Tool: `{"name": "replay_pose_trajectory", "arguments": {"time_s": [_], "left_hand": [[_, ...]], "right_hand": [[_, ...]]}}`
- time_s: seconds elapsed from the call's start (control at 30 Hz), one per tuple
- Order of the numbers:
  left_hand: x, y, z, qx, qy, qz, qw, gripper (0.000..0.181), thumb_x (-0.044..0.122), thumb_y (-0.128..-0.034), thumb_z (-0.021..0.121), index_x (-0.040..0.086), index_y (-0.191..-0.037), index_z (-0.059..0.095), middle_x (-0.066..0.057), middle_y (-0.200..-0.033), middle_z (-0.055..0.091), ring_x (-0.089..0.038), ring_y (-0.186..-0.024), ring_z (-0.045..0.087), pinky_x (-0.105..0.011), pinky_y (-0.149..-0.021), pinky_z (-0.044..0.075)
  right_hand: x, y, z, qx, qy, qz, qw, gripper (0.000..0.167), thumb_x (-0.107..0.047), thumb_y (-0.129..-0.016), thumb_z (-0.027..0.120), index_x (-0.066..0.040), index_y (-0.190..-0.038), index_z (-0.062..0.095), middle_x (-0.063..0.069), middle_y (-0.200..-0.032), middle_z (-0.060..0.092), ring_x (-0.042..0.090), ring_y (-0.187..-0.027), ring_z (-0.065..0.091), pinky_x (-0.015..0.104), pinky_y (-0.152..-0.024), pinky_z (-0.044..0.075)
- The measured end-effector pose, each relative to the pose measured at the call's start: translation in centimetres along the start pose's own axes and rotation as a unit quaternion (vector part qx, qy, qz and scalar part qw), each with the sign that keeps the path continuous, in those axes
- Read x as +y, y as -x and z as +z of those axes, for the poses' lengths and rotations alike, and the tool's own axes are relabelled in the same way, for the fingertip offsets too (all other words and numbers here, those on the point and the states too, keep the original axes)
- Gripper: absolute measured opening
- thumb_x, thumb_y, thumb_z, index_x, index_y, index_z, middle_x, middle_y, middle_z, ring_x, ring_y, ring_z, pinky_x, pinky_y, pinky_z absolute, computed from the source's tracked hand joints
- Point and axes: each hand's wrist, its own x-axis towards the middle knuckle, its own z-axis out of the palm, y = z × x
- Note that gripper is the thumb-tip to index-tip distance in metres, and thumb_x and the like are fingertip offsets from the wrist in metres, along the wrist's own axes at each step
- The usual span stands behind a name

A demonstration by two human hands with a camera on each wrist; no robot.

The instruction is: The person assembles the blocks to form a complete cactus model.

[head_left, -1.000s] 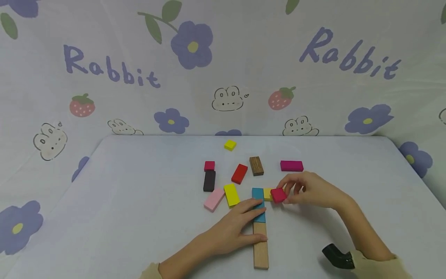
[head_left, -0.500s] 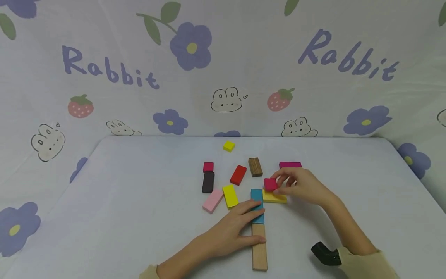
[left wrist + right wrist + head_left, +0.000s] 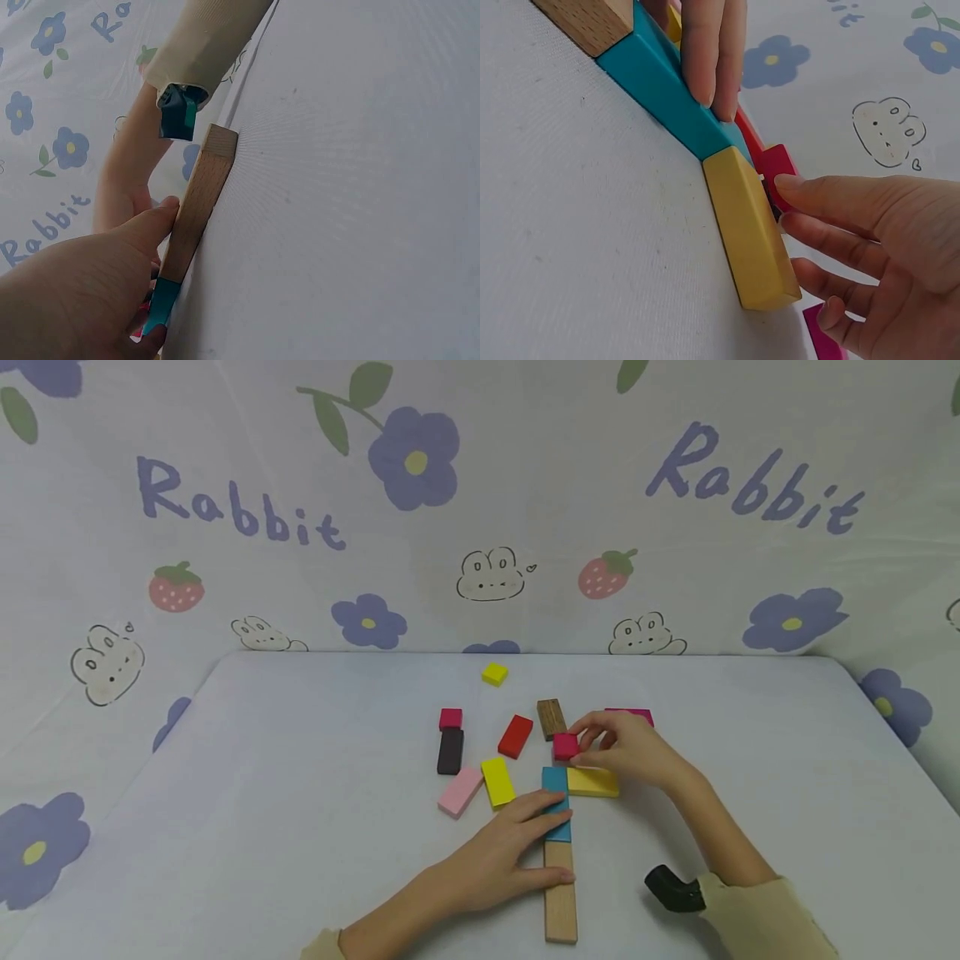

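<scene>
My left hand (image 3: 498, 852) rests across a blue block (image 3: 555, 779) and a natural wood block (image 3: 560, 906), which lie end to end in a line. Its fingertips touch the blue block and its thumb touches the wood one. Between thumb and fingers, my right hand (image 3: 630, 747) pinches a small crimson block (image 3: 565, 747) just beyond the blue block's far end. A pale yellow block (image 3: 594, 782) sits at a right angle to the blue one, against its far right side. The right wrist view shows this yellow block (image 3: 746, 232) below the right fingers, with the crimson block (image 3: 778, 169) at the fingertips.
Left of the line lie a bright yellow block (image 3: 498, 782), a pink block (image 3: 461, 792), a black block (image 3: 451, 752) and a small red block (image 3: 451, 718). Farther back are red (image 3: 515, 737), brown (image 3: 551, 718), small yellow (image 3: 495, 674) and magenta (image 3: 633, 715) blocks, the magenta partly hidden.
My right hand has carried the crimson block left and away from me, off the pale yellow block to beyond the blue block's end. My left hand has stayed in place.
</scene>
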Motion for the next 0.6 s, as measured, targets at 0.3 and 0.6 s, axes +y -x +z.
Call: {"name": "replay_pose_trajectory", "arguments": {"time_s": [0.3, 0.6], "left_hand": [[-0.10, -0.04, 0.12, 0.003, -0.005, 0.007, 1.0000, 0.070, 0.052, -0.1024, 0.065, 0.020, -0.162, 0.046, 0.004, -0.171, 0.034, -0.017, -0.157, 0.031, -0.041, -0.126, 0.035], [-0.01, -0.03, 0.07, 0.006, -0.007, 0.007, 0.9999, 0.070, 0.052, -0.1025, 0.065, 0.019, -0.161, 0.046, 0.003, -0.171, 0.034, -0.017, -0.157, 0.031, -0.041, -0.126, 0.034]], "right_hand": [[0.10, -0.56, 0.64, -0.011, 0.006, 0.016, 0.9998, 0.035, -0.015, -0.089, 0.084, -0.001, -0.119, 0.073, 0.008, -0.098, 0.072, 0.021, -0.086, 0.062, 0.028, -0.074, 0.055], [0.16, -0.49, 0.78, -0.014, -0.007, 0.020, 0.9997, 0.032, -0.019, -0.095, 0.078, 0.000, -0.120, 0.073, 0.008, -0.099, 0.072, 0.022, -0.089, 0.061, 0.029, -0.076, 0.054]]}}
